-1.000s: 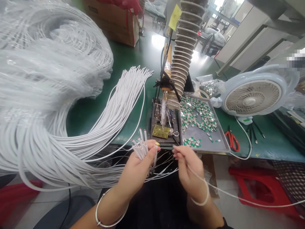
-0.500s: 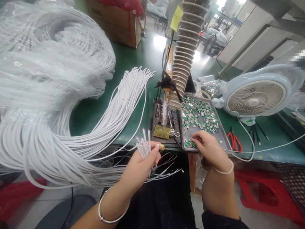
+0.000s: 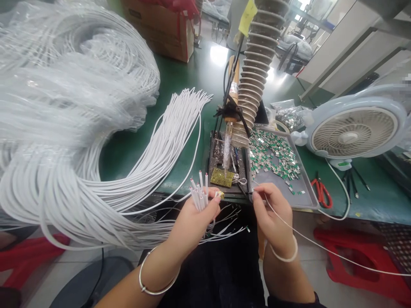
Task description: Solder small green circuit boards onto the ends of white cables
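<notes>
My left hand (image 3: 195, 224) is closed round a bundle of white cables (image 3: 199, 194), their cut ends pointing up with reddish cores showing. A yellow wrap covers one of its fingertips. My right hand (image 3: 272, 214) is in a pinch at the front left corner of a grey tray (image 3: 308, 197). A thin pale wire (image 3: 316, 243) runs from its fingers over the hand and off to the right; any small piece between the fingertips is hidden. Small green-and-silver circuit boards (image 3: 276, 156) lie scattered in the tray. A soldering iron (image 3: 228, 141) stands tip-down over a yellowish sponge (image 3: 221, 177).
A ribbed hose (image 3: 263, 64) hangs behind the iron. Large coils of white cable (image 3: 128, 184) under plastic fill the left side. Red-handled pliers (image 3: 322, 193) and a fan (image 3: 353, 132) stand right of the tray. Red stools (image 3: 349, 256) are below the bench.
My right hand has moved left and towards me, from the boards in the tray to its front left corner. My left hand keeps its hold on the cables. The view has shifted slightly.
</notes>
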